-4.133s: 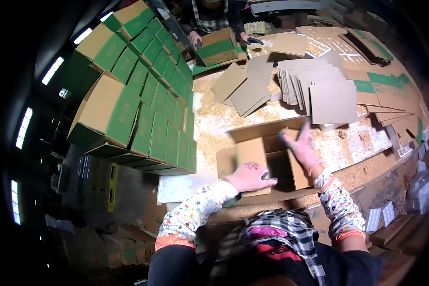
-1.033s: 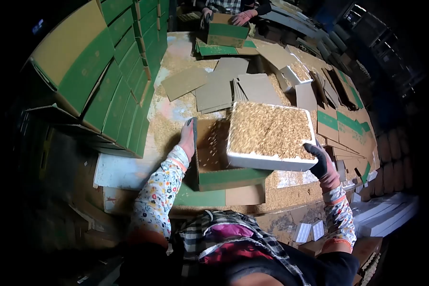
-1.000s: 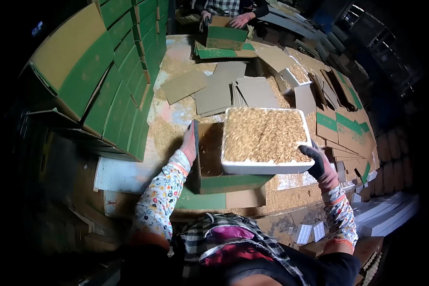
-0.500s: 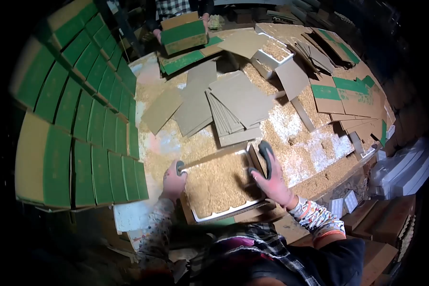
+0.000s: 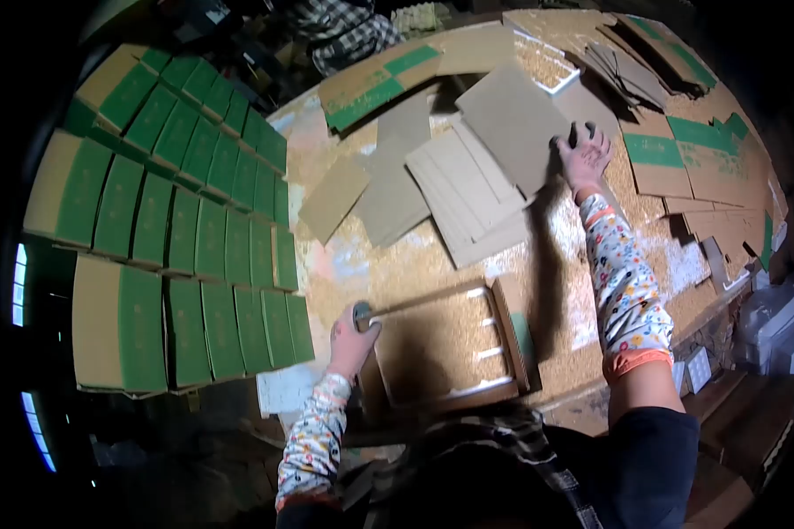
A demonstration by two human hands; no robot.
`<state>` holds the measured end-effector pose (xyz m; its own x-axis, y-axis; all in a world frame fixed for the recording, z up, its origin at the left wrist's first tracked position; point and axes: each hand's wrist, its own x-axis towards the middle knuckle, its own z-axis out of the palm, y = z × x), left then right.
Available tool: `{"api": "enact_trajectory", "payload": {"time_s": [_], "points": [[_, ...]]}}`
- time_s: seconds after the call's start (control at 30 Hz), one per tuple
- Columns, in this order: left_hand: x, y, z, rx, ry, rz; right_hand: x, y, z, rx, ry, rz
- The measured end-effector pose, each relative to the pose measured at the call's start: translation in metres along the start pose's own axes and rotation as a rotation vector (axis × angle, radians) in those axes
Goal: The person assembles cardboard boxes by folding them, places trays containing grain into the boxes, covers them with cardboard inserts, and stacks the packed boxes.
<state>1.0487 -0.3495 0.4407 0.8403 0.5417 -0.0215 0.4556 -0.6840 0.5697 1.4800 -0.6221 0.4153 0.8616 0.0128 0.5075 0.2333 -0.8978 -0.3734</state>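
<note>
In front of me stands an open cardboard box with a white foam tray inside, filled with sawdust-like material. My left hand grips the box's upper left corner, thumb and fingers closed over the rim. Farther out, my right hand has its fingers curled on the right edge of a grey-brown cardboard sheet. That sheet is tilted above a pile of similar sheets; part of the fingers is hidden behind its edge.
Stacked green-and-brown boxes rise at the left. Flattened cartons lie at the right of the sawdust-strewn table. Another white tray sits at the back. Across the table, a person in checked clothing is partly visible.
My right hand has left the box and reached forward to the cardboard sheets, where the top one is shifted. The foam tray sits lower in the box. My left hand stays at the corner.
</note>
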Motion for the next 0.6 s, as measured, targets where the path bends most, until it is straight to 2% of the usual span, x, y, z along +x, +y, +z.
{"api": "enact_trajectory", "payload": {"time_s": [0.03,0.1,0.13,0.17,0.23,0.27,0.3,0.33,0.37,0.4,0.43,0.47,0.5,0.57,0.6], "points": [[0.003,-0.005,0.002,-0.044,0.005,0.023,-0.004,-0.002,-0.018,0.086,0.083,0.000],[0.001,0.000,-0.006,-0.129,-0.073,0.013,-0.031,-0.035,-0.067,0.500,0.051,-0.143],[0.006,-0.017,0.001,-0.360,0.019,0.013,-0.060,-0.065,-0.102,0.551,0.108,-0.349],[0.007,-0.038,0.007,-0.584,0.121,0.009,-0.099,-0.095,-0.143,0.585,-0.004,-0.507],[0.001,-0.021,-0.028,-1.043,0.522,-0.160,-0.176,-0.111,-0.196,0.479,-0.342,-1.102],[-0.013,-0.006,-0.044,-0.805,0.569,0.049,-0.218,-0.099,-0.182,0.382,-0.510,-1.332],[-0.032,0.015,-0.055,-0.560,0.600,0.249,-0.243,-0.101,-0.194,0.225,-0.866,-1.422],[-0.050,0.033,-0.062,-0.311,0.622,0.442,-0.270,-0.073,-0.170,0.368,-1.055,-1.360],[-0.066,0.046,-0.065,-0.137,0.370,0.573,-0.264,-0.082,-0.178,0.069,-1.533,-1.261],[-0.075,0.051,-0.055,0.104,0.100,0.598,-0.256,-0.097,-0.193,0.138,-1.584,-1.126],[-0.088,0.041,-0.021,0.338,0.033,0.600,-0.250,-0.111,-0.203,0.204,-1.626,-0.994],[-0.095,0.030,0.004,0.404,-0.341,0.430,-0.255,-0.106,-0.189,0.415,-1.582,-0.811],[-0.105,0.012,0.029,0.521,-0.401,0.415,-0.252,-0.123,-0.199,0.408,-1.498,-0.731],[-0.091,0.033,0.022,0.577,-0.592,0.283,-0.281,-0.137,-0.186,-0.060,-0.888,-0.873],[-0.077,0.034,0.024,0.502,-0.635,0.270,-0.292,-0.128,-0.165,-0.043,-1.101,-0.870]]}}
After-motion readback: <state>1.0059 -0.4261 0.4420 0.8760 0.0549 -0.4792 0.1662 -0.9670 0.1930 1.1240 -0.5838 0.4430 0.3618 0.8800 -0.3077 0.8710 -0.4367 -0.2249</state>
